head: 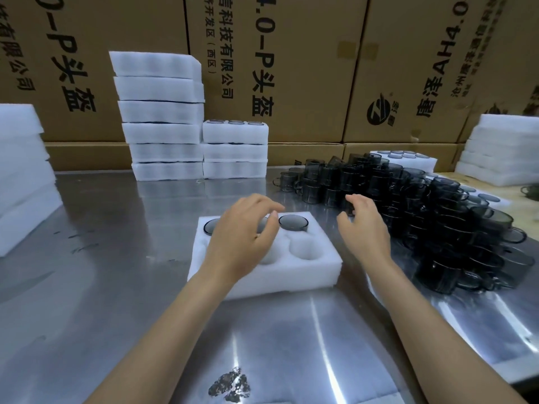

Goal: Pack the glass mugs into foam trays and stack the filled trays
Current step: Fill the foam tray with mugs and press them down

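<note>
- A white foam tray (306, 269) lies on the steel desk (116, 287) — smoky mugs (293, 223) fill its far row.
- The left hand (245, 237) hovers above the tray, fingers (272, 221) relaxed.
- The right hand (364, 228) hangs empty beside the mug pile (423, 208).

Both bare arms reach forward. The left hand (243, 239) is held out flat, palm down, fingers loose and a little bent. The right hand (364, 228) is open too, fingers spread, holding nothing.

Matt white foam tray (306, 272) on a glossy brushed-steel table (116, 287); smoky dark glass mugs (437, 211) gleam beside matt brown cardboard cartons (320, 68).
</note>
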### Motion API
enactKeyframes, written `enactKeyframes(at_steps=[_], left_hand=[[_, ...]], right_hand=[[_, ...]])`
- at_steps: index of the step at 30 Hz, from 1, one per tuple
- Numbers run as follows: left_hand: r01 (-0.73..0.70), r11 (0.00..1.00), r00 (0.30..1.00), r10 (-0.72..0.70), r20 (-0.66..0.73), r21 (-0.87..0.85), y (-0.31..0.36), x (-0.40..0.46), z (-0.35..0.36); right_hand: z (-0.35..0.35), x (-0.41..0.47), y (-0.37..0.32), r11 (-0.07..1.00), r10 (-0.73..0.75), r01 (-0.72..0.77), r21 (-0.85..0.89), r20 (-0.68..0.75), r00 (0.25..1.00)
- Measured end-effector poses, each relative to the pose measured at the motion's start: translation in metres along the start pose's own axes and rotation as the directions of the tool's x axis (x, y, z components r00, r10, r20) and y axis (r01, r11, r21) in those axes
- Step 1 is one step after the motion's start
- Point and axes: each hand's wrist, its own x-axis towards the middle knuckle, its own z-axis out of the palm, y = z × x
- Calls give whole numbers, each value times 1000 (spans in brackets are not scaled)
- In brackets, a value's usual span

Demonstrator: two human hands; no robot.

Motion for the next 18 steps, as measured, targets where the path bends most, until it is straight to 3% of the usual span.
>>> enactKeyframes(at_steps=[4, 7, 10, 13, 16, 18], left_hand=[[-232, 959, 960, 252, -120, 164, 6, -5, -12], [-222, 952, 945, 263, -194, 209, 2, -5, -22], [-92, 982, 943, 139, -301, 167, -12, -4, -33], [47, 998, 920, -27, -391, 43, -32, -5, -42], [220, 957, 824, -287, -489, -190, -50, -7, -43], [320, 907, 777, -416, -473, -272, -61, -12, -39]], right_hand=[[1, 2, 7, 995, 72, -71, -68, 19, 997], [-1, 7, 6, 991, 51, -45, -130, 50, 997], [-14, 27, 1, 974, -30, 28, -225, -4, 1000], [-34, 56, -1, 910, -25, 7, -415, -37, 999], [-46, 74, 4, 747, 36, -20, -665, 11, 999], [-48, 80, 11, 631, 82, -35, -775, 22, 996]])
